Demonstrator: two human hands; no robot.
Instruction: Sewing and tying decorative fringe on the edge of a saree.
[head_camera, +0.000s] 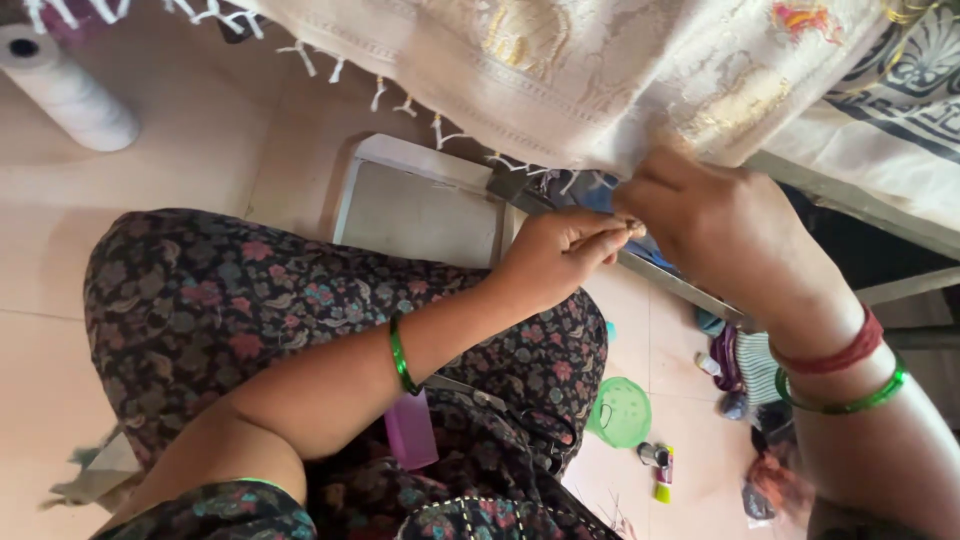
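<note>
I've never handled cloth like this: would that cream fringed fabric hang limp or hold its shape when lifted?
Probably limp: the cream fabric sags in soft folds above both hands. Its knotted fringe dangles loosely, so it likely snags easily. It seems fairly light, since the left hand and right hand pinch its edge with fingertips only.

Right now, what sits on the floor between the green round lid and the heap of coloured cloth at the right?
In the head view, a small yellow-green tube lies on bare tile between the green lid and the cloth heap.
</note>
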